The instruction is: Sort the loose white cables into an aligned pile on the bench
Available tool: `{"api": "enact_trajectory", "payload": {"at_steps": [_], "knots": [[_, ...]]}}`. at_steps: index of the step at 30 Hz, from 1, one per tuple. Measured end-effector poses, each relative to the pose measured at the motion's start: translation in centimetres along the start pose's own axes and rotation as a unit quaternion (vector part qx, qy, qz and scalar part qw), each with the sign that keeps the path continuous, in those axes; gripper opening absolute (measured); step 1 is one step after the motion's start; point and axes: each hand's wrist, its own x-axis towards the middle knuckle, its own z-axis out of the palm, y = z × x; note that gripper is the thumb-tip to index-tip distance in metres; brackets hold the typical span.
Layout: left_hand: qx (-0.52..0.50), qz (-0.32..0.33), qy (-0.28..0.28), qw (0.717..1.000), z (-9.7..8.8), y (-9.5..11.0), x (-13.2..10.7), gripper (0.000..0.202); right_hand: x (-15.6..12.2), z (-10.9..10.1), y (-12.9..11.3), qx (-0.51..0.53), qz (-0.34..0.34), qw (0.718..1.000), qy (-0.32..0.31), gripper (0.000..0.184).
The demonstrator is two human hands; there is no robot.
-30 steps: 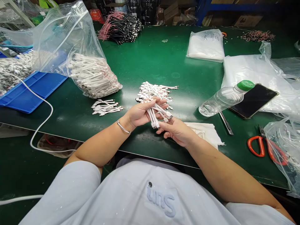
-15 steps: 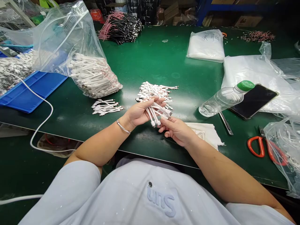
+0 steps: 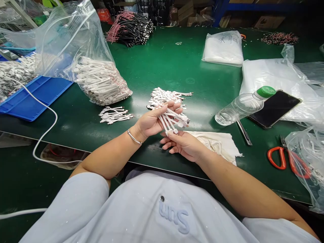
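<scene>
My left hand is wrapped round a bunch of short white USB cables, whose plug ends fan out to the right and downward. My right hand pinches one plug end at the bottom of that bunch between thumb and fingers. Just beyond the hands lies a pile of similar white cables on the green table. A smaller group of white cables sits left of my left hand. Under and beside my right wrist is a cream cloth.
At left, a clear bag of white cables stands by a blue tray. On the right are a bottle, a phone, a cutter knife, red-handled scissors and plastic bags. Black and red cables lie behind.
My right hand has moved left and slightly down, from the right-hand plugs to the lower ones. More of the cloth shows. My left hand keeps the bunch in nearly the same place.
</scene>
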Motion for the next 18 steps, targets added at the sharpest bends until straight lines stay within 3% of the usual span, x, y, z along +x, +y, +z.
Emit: {"api": "enact_trajectory", "payload": {"at_steps": [3,7,14,18], "knots": [[-0.004,0.001,-0.012,1.000,0.08,-0.16,-0.07,0.024,0.17,0.40,0.10,0.021,0.030,0.999,-0.030,0.025],[0.004,0.007,-0.023,1.000,-0.04,-0.26,-0.06,0.025,0.46,0.26,0.39,0.041,-0.003,0.998,-0.038,0.023],[0.007,-0.009,-0.011,1.000,-0.30,-0.41,0.21,0.021,0.45,0.44,0.80,-0.018,-0.041,0.999,0.021,0.030],[0.011,-0.031,0.015,0.999,-0.49,-0.31,0.45,0.021,0.28,0.29,0.67,-0.055,-0.020,0.998,0.036,0.035]]}}
